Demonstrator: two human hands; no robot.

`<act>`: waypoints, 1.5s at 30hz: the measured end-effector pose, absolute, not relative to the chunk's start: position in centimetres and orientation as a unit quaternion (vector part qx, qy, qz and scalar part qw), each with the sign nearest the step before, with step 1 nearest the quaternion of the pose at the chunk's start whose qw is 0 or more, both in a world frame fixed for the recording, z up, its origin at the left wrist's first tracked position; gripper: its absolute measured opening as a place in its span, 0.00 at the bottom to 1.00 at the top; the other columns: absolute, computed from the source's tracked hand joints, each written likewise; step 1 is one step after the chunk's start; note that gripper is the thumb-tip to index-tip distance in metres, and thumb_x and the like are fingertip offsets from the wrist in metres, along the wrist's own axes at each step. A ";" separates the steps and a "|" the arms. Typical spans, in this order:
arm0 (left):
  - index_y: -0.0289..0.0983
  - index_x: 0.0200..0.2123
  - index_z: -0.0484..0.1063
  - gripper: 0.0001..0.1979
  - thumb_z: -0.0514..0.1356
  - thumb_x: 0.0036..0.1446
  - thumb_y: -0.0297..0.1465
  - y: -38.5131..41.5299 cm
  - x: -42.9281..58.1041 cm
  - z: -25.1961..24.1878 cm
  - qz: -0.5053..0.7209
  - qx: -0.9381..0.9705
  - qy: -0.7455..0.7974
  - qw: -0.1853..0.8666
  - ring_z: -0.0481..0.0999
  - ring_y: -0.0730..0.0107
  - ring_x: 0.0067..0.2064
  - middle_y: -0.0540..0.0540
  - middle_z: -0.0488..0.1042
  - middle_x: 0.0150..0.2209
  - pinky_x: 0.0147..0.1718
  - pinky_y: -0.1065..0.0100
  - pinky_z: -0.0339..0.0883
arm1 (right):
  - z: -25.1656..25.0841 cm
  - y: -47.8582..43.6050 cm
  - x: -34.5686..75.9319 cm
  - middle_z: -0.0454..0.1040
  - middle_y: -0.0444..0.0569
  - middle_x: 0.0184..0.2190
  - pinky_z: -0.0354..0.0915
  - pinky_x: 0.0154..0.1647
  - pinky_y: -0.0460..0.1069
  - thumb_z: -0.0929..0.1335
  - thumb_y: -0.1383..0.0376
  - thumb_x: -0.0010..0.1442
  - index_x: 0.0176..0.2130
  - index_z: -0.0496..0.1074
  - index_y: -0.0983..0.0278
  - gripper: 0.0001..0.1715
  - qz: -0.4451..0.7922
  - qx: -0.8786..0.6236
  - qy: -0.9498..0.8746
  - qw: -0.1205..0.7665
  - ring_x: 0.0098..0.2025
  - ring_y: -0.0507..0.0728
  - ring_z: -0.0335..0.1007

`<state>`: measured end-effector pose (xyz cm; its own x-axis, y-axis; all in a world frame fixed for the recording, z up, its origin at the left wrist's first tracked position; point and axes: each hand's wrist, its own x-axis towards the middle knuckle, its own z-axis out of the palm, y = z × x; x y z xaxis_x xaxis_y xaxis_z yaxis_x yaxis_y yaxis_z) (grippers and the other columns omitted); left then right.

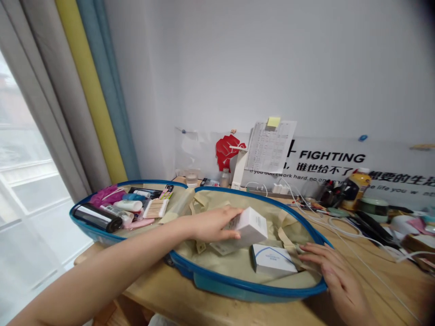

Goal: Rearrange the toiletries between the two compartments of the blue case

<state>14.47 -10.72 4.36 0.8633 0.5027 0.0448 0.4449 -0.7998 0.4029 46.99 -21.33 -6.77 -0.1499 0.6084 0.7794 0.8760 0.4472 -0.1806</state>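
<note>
An open blue suitcase point(234, 296) with beige lining spreads across the wooden desk. Over its right half, my left hand point(214, 224) grips a white box point(252, 225), tilted, fingers and thumb on its left side. Below that box, another pale flat item point(222, 246) is partly hidden. A second white box point(273, 260), marked with a blue line, lies inside near the front rim. My right hand point(335, 269) reaches over the suitcase's right rim, fingers stretched out beside a beige strap point(288, 240); nothing shows in its grasp.
The suitcase's left half holds a black roll point(98, 218), a pack of cotton swabs point(156, 208), a purple cloth item point(108, 195) and several tubes. To the right, white cables point(343, 226), a yellow-labelled bottle point(356, 189) and a jar point(374, 207) crowd the desk. A wall stands behind.
</note>
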 end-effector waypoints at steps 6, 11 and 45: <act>0.39 0.66 0.47 0.35 0.56 0.59 0.43 -10.4 15.0 2.4 0.009 0.954 0.273 0.124 0.68 0.54 0.56 0.37 0.64 0.57 0.52 0.61 0.61 | -7.4 -21.3 47.2 0.79 0.48 0.38 0.68 0.48 0.59 0.57 0.55 0.64 0.33 0.78 0.57 0.24 -0.152 -0.497 -0.739 0.429 0.42 0.59 0.75; 0.39 0.66 0.48 0.37 0.56 0.58 0.45 -10.4 15.5 1.4 -0.066 0.953 0.295 0.018 0.71 0.51 0.52 0.35 0.63 0.58 0.51 0.58 0.63 | -8.6 -21.2 47.8 0.78 0.49 0.40 0.66 0.52 0.61 0.56 0.55 0.64 0.34 0.78 0.58 0.24 -0.137 -0.507 -0.729 0.440 0.45 0.60 0.73; 0.41 0.53 0.69 0.22 0.52 0.60 0.43 -7.0 12.2 3.5 -0.037 0.923 0.382 0.034 0.71 0.58 0.54 0.43 0.71 0.54 0.50 0.64 0.64 | -6.8 -21.6 46.7 0.79 0.50 0.38 0.68 0.48 0.61 0.56 0.53 0.64 0.32 0.78 0.58 0.26 -0.135 -0.510 -0.735 0.425 0.42 0.60 0.75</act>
